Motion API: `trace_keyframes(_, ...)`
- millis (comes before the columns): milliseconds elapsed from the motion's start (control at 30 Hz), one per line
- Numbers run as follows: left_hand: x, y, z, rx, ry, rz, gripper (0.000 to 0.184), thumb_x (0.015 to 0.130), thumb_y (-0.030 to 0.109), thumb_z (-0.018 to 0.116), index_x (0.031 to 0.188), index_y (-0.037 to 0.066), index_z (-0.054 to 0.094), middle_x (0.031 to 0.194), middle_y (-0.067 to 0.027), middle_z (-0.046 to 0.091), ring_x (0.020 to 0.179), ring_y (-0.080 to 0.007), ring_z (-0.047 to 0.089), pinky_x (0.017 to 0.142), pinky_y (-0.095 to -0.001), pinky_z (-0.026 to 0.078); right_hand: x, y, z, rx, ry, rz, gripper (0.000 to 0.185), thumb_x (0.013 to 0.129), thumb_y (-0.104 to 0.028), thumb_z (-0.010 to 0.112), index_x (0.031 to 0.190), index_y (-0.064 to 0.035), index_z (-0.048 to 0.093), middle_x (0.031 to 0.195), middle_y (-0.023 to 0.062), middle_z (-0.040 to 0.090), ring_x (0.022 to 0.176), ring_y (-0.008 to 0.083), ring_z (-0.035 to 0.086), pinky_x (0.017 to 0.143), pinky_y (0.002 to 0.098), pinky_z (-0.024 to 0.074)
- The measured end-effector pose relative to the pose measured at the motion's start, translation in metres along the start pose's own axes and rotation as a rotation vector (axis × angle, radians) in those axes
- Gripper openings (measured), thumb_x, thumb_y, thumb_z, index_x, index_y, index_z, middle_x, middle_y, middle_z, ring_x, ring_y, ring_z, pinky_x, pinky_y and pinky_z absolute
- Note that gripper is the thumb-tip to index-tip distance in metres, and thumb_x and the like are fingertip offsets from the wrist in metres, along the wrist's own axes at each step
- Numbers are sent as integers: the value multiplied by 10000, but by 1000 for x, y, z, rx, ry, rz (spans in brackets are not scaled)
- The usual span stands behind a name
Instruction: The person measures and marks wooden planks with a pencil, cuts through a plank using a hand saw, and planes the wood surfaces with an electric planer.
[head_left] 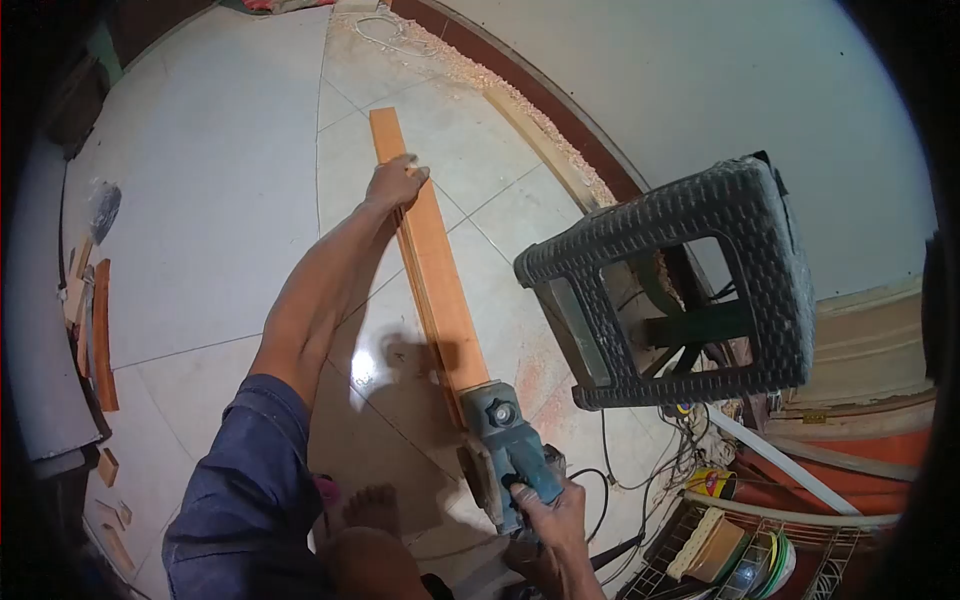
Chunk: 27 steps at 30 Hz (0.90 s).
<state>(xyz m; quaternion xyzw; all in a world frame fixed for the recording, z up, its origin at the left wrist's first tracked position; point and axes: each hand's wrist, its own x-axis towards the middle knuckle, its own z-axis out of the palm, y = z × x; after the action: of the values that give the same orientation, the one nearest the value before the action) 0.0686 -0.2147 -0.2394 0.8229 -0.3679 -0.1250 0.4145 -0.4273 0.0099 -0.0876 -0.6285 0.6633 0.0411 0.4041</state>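
A long orange-brown wooden board [432,270] stretches away from me over the tiled floor. Its far part is gripped by my left hand [397,182], with the fingers bent over the edge. At the near end, a teal electric planer [512,455] rests on the board, its dark star-shaped knob facing up. My right hand [555,515] is wrapped around the planer's rear handle, the thumb on top. The planer's underside and its contact with the wood are hidden from this angle.
To the right stands a dusty black plastic stool [690,385]. Cables [665,455] and a wire rack [690,520] of supplies lie below it. Wood shavings [480,75] and a pale plank [540,145] line the wall. Wood offcuts [102,340] lie at left. My bare foot [372,508] is close by.
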Motion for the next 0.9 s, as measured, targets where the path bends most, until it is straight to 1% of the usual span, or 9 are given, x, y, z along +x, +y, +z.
trace_keyframes(33,0,-2,-4,-86,-292,-61,421,969,382,611,1225,55,680,1025,-167,740,948,-295,714,901,-434,538,1,-2,5,-11,-3,-8,610,769,-580,756,1188,-136,747,924,147,769,874,321,734,868,460,527)
trace_keyframes(133,-12,-2,-3,-210,-192,-50,405,967,334,639,1261,58,665,934,-128,719,777,-224,710,710,-370,545,2,-22,5,-299,67,-29,566,782,-503,764,1205,-127,738,922,180,763,881,347,734,879,451,532)
trace_keyframes(267,-4,-21,4,-208,-223,-63,413,965,350,646,1252,53,665,940,-134,720,792,-222,710,735,-372,553,12,-69,2,-119,-27,-35,464,790,-343,753,1158,-62,735,918,225,748,888,360,733,873,432,542)
trace_keyframes(333,2,-28,8,-66,-98,146,416,963,369,654,1246,65,668,929,-127,721,783,-213,706,741,-365,560,32,-73,11,9,-35,-129,408,782,-279,724,1093,-16,729,904,230,743,883,360,735,845,417,551)
trace_keyframes(500,3,-23,-5,-142,-238,-18,444,976,443,629,1232,83,679,887,-117,714,784,-216,705,738,-396,560,73,-122,20,51,12,-252,344,779,-252,710,988,21,726,811,188,729,768,296,715,759,397,547)
trace_keyframes(600,5,-12,-20,-212,-367,-146,495,1031,519,499,1221,103,689,898,-110,708,826,-203,702,778,-421,560,100,-160,23,77,4,-222,321,778,-250,694,905,44,717,731,160,700,679,252,676,694,389,535)
trace_keyframes(667,12,-21,-18,-387,-476,-239,595,1065,564,357,1283,101,662,1053,-132,716,993,-208,688,897,-398,528,119,-186,26,89,-12,-209,321,779,-251,686,863,58,710,691,148,682,642,230,653,665,387,527)
trace_keyframes(767,22,-59,4,-720,-381,-172,652,1080,564,279,1398,72,568,1244,-168,676,1167,-242,630,991,-375,464,149,-236,32,121,17,-297,337,781,-264,677,802,71,690,651,137,656,618,223,642,633,386,518)
trace_keyframes(900,-7,-71,-2,-872,-118,-250,741,1072,574,268,1438,-33,486,1300,-225,660,1265,-288,603,1112,-396,400,201,-285,41,88,38,-319,413,776,-320,669,798,92,691,674,170,669,642,248,657,667,402,527)
